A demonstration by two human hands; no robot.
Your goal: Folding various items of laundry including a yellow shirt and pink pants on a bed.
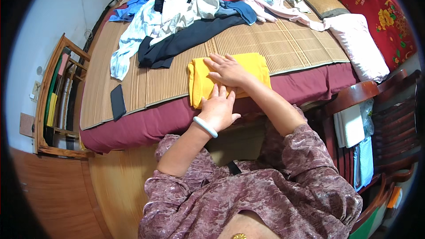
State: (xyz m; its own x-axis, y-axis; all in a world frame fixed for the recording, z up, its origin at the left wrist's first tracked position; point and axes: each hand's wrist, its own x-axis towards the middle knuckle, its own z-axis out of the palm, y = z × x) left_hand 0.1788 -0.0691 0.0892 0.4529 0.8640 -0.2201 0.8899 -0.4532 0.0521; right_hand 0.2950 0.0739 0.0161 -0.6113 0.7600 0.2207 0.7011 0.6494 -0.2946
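Observation:
A folded yellow cloth garment (252, 61) lies at the near edge of the bed, partly on the bamboo mat and partly over the maroon sheet. My left hand (217, 108), with a pale bangle (205, 127) at the wrist, rests flat on its near edge with fingers spread. Further up the same cloth, my right hand (229, 71) lies palm down, its fingers pointing to the upper left. Neither hand grips the fabric. Beyond the yellow cloth, black trousers (192, 38) stretch across the mat.
Loose clothes (202, 5) are heaped on the bamboo mat (166, 83). A smartphone (118, 102) lies near the mat's left edge. At right are a white pillow (360, 46) and a dark wooden chair (355, 94) holding folded cloths (364, 161). A wooden frame (63, 96) stands at left.

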